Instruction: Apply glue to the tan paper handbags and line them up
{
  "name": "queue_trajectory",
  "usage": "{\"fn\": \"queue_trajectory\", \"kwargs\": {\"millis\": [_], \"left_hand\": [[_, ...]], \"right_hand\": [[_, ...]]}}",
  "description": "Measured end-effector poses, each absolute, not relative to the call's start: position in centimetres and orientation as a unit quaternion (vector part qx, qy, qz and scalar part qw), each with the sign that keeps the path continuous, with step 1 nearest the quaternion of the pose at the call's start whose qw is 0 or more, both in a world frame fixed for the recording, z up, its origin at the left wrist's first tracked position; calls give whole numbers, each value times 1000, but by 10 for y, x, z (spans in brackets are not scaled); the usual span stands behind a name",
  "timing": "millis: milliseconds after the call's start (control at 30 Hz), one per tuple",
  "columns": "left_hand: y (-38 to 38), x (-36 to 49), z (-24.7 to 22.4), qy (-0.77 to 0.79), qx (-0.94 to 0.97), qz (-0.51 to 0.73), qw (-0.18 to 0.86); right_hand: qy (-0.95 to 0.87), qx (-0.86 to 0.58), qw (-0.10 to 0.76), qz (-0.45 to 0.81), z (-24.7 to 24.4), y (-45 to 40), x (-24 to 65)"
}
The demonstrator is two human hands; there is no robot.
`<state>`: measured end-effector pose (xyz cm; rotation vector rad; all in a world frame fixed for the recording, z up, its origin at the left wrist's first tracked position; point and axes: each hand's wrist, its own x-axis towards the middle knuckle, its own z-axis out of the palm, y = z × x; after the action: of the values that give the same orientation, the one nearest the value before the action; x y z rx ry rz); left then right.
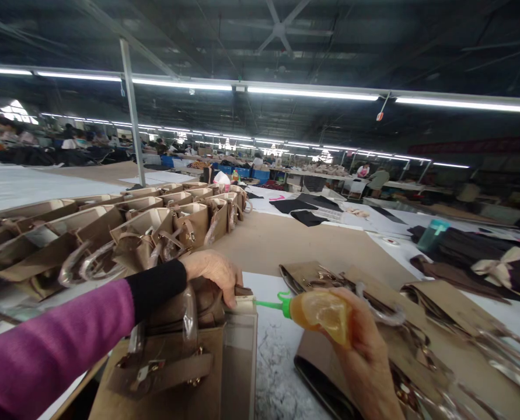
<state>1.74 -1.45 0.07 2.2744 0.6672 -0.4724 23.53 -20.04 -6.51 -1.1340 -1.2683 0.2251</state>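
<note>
A glue bottle (321, 312), soft and amber with a green nozzle, lies in the closed fingers of my right hand (360, 344). Its long thin tip points left and reaches the pale edge of a tan handbag (163, 367); whether it touches cannot be made out. My left hand (216, 271) comes over the top of this bag, fingers bent down and closed on its upper edge. The bag has plastic-wrapped handles and a strap with metal fittings, and its pale side faces the bottle. Some of the left fingers are hidden behind the hand.
Rows of tan handbags (124, 221) stand to the left. Flat tan bag pieces with handles (373, 286) lie on the right, near a teal cup (433, 235) and dark cloth (465, 256). Brown sheeting (277, 239) and black pieces (307, 217) lie beyond. Other people work far back.
</note>
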Motion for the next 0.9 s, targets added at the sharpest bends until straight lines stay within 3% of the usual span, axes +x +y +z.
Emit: {"fn": "queue_trajectory", "kwargs": {"millis": [133, 333, 900], "left_hand": [[-15, 20, 6, 267, 883, -244, 299], [-20, 22, 13, 277, 897, -240, 245], [-21, 21, 13, 274, 887, -261, 264]], "right_hand": [[-595, -505, 620, 82, -73, -202, 242], [-554, -526, 627, 155, -83, -199, 248], [-521, -534, 637, 196, -83, -203, 244]]}}
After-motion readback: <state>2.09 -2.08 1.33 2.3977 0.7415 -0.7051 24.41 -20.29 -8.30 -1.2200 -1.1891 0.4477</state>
